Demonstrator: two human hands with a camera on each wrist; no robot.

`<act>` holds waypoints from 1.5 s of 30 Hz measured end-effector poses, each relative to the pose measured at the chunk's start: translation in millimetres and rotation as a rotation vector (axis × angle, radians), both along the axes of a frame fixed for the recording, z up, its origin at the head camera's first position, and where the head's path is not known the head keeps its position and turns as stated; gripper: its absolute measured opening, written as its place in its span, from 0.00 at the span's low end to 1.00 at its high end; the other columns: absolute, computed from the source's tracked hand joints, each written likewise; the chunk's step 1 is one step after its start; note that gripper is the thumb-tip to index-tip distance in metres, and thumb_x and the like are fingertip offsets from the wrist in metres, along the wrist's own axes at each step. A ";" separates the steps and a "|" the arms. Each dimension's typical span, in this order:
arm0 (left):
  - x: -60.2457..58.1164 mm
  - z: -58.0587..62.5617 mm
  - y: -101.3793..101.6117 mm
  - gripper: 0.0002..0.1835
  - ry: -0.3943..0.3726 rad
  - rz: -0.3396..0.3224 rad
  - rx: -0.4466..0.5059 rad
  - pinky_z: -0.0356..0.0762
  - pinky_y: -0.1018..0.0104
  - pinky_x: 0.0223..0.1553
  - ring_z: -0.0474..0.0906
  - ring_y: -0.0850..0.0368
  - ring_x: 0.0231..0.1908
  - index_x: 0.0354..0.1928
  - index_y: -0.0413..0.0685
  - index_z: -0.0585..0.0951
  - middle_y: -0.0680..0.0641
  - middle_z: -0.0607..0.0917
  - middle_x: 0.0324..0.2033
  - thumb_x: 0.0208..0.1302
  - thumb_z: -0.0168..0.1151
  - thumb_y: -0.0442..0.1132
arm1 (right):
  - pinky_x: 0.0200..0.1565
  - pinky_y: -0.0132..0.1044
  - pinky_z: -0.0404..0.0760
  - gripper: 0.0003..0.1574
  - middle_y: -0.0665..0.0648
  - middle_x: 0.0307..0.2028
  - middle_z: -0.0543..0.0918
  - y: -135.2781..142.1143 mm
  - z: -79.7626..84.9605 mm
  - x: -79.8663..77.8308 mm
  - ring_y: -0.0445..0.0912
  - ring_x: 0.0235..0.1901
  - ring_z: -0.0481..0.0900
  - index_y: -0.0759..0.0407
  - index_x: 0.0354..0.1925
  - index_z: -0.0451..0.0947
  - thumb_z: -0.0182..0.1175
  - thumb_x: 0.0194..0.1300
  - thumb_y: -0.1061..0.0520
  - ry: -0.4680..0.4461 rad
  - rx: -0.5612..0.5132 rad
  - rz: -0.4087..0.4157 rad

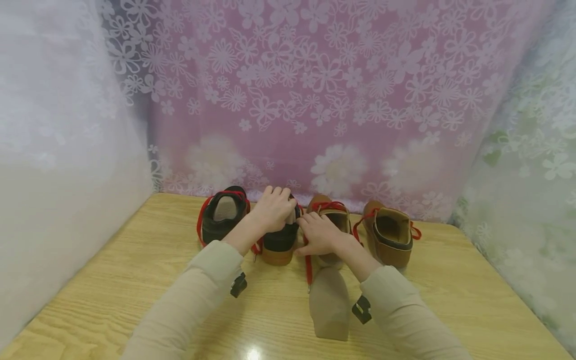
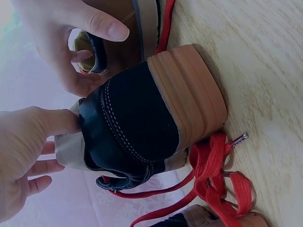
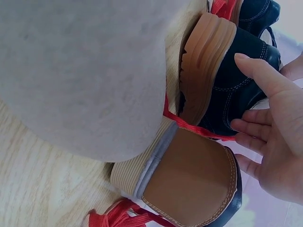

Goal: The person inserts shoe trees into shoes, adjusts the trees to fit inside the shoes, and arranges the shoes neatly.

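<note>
A dark shoe [image 2: 132,113] with a tan sole and red laces stands heel toward me, and a beige insole [image 2: 71,149] sticks partly out of its opening. My left hand [image 1: 272,209] is over that opening, pinching the insole between thumb and fingers; the insole's front part is hidden inside. Beside the same shoe, my right hand [image 1: 320,233] has its fingers loosely extended. In the right wrist view its thumb [image 3: 258,71] overlaps the dark shoe's side. Just beyond this hand is a brown shoe [image 3: 189,175] with red laces, partly covered by the hand in the head view.
A second insole [image 1: 330,305] lies on the wooden table [image 1: 148,280] in front of the brown shoe. Another dark shoe [image 1: 216,227] stands at the left, another brown shoe [image 1: 389,245] at the right. A pink flowered curtain [image 1: 292,100] hangs close behind the row.
</note>
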State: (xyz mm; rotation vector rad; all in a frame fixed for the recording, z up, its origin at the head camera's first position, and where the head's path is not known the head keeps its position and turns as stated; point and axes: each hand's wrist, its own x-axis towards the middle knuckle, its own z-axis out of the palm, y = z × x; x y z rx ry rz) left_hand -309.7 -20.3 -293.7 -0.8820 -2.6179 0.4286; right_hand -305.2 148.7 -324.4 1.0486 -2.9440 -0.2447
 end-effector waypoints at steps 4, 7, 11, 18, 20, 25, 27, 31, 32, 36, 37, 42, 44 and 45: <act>0.2 -0.3 1.0 0.21 -0.009 0.007 -0.017 0.64 0.57 0.47 0.69 0.49 0.45 0.55 0.51 0.75 0.44 0.72 0.49 0.59 0.62 0.48 | 0.57 0.54 0.62 0.51 0.63 0.58 0.68 0.1 0.0 1.1 0.57 0.59 0.63 0.66 0.62 0.63 0.63 0.53 0.34 -0.008 -0.009 0.000; -0.2 -1.3 1.0 0.21 -0.012 0.006 -0.016 0.64 0.57 0.47 0.69 0.49 0.44 0.54 0.51 0.76 0.44 0.73 0.49 0.59 0.62 0.47 | 0.57 0.54 0.62 0.51 0.63 0.58 0.68 0.3 0.0 1.7 0.57 0.59 0.63 0.66 0.62 0.63 0.63 0.53 0.34 -0.007 -0.008 0.005; -1.0 -1.7 1.6 0.20 -0.013 0.004 -0.006 0.64 0.57 0.47 0.69 0.49 0.44 0.53 0.50 0.76 0.44 0.73 0.48 0.59 0.63 0.47 | 0.57 0.53 0.62 0.51 0.62 0.58 0.68 0.7 0.1 1.5 0.57 0.59 0.63 0.66 0.62 0.63 0.63 0.53 0.34 -0.001 0.003 0.008; -2.9 -2.7 3.3 0.18 -0.012 0.006 -0.012 0.63 0.58 0.46 0.70 0.50 0.42 0.51 0.51 0.77 0.45 0.73 0.47 0.60 0.63 0.46 | 0.57 0.53 0.61 0.50 0.63 0.58 0.68 1.7 0.2 2.1 0.57 0.59 0.63 0.66 0.62 0.63 0.63 0.53 0.35 -0.006 0.000 0.005; -2.8 -2.9 3.6 0.18 -0.012 0.005 -0.011 0.63 0.58 0.46 0.70 0.50 0.42 0.51 0.51 0.77 0.45 0.73 0.47 0.60 0.63 0.46 | 0.57 0.53 0.61 0.50 0.63 0.58 0.68 1.8 0.3 2.6 0.57 0.59 0.63 0.66 0.62 0.63 0.63 0.53 0.35 -0.009 0.000 0.004; -3.8 -3.8 3.4 0.18 -0.013 0.006 -0.007 0.63 0.58 0.46 0.70 0.50 0.43 0.51 0.51 0.77 0.44 0.73 0.47 0.59 0.63 0.46 | 0.57 0.54 0.61 0.50 0.63 0.59 0.68 1.6 0.6 3.2 0.57 0.59 0.63 0.66 0.62 0.63 0.63 0.53 0.35 -0.020 -0.001 0.003; -4.9 -4.4 3.0 0.18 -0.012 0.004 -0.006 0.63 0.58 0.46 0.70 0.50 0.42 0.51 0.51 0.78 0.44 0.73 0.47 0.59 0.63 0.46 | 0.58 0.54 0.61 0.50 0.62 0.59 0.67 1.3 1.0 2.9 0.57 0.60 0.62 0.66 0.62 0.62 0.63 0.54 0.35 -0.024 0.001 0.004; -6.8 -4.6 2.2 0.18 0.004 -0.008 -0.002 0.63 0.58 0.45 0.70 0.50 0.41 0.49 0.50 0.78 0.45 0.73 0.46 0.58 0.64 0.46 | 0.58 0.53 0.61 0.50 0.62 0.59 0.67 1.0 2.2 2.0 0.56 0.60 0.62 0.65 0.63 0.62 0.62 0.54 0.34 -0.016 0.009 0.009; -7.1 -4.3 2.1 0.17 0.008 -0.012 0.000 0.63 0.58 0.45 0.70 0.49 0.41 0.49 0.50 0.78 0.44 0.74 0.46 0.58 0.64 0.46 | 0.58 0.53 0.61 0.50 0.62 0.59 0.68 1.2 2.7 1.9 0.57 0.60 0.63 0.65 0.62 0.63 0.62 0.54 0.34 -0.014 0.008 0.010; -7.7 -2.8 1.9 0.17 0.015 -0.023 0.004 0.63 0.59 0.44 0.71 0.49 0.42 0.49 0.50 0.79 0.44 0.74 0.46 0.58 0.64 0.46 | 0.57 0.54 0.61 0.50 0.62 0.59 0.68 1.9 3.9 1.6 0.57 0.59 0.63 0.65 0.62 0.63 0.63 0.53 0.35 -0.014 -0.002 0.013; -7.5 -2.3 1.9 0.17 0.014 -0.024 0.003 0.63 0.59 0.44 0.71 0.49 0.42 0.49 0.50 0.79 0.44 0.74 0.46 0.59 0.64 0.45 | 0.57 0.54 0.61 0.50 0.62 0.59 0.68 2.1 4.2 1.6 0.57 0.59 0.63 0.65 0.62 0.63 0.63 0.53 0.35 -0.018 -0.005 0.013; -7.7 -1.5 2.3 0.17 0.007 -0.015 -0.008 0.62 0.59 0.44 0.70 0.50 0.42 0.50 0.51 0.78 0.45 0.73 0.47 0.59 0.63 0.46 | 0.58 0.54 0.61 0.50 0.61 0.59 0.67 1.9 4.5 1.5 0.57 0.60 0.62 0.65 0.62 0.63 0.63 0.53 0.34 -0.026 -0.005 0.007; -7.9 -2.0 2.3 0.18 0.004 -0.005 -0.014 0.62 0.58 0.44 0.70 0.50 0.43 0.51 0.52 0.78 0.45 0.73 0.48 0.60 0.63 0.46 | 0.58 0.54 0.61 0.50 0.61 0.59 0.67 1.6 4.5 1.5 0.56 0.59 0.62 0.65 0.62 0.63 0.63 0.53 0.35 -0.025 -0.003 0.008; -7.9 -2.5 2.2 0.18 0.003 0.001 -0.016 0.63 0.58 0.44 0.70 0.49 0.43 0.52 0.53 0.77 0.45 0.73 0.48 0.60 0.62 0.46 | 0.58 0.54 0.61 0.50 0.61 0.59 0.67 1.3 4.3 1.6 0.56 0.59 0.62 0.65 0.62 0.63 0.63 0.53 0.34 -0.024 0.001 0.010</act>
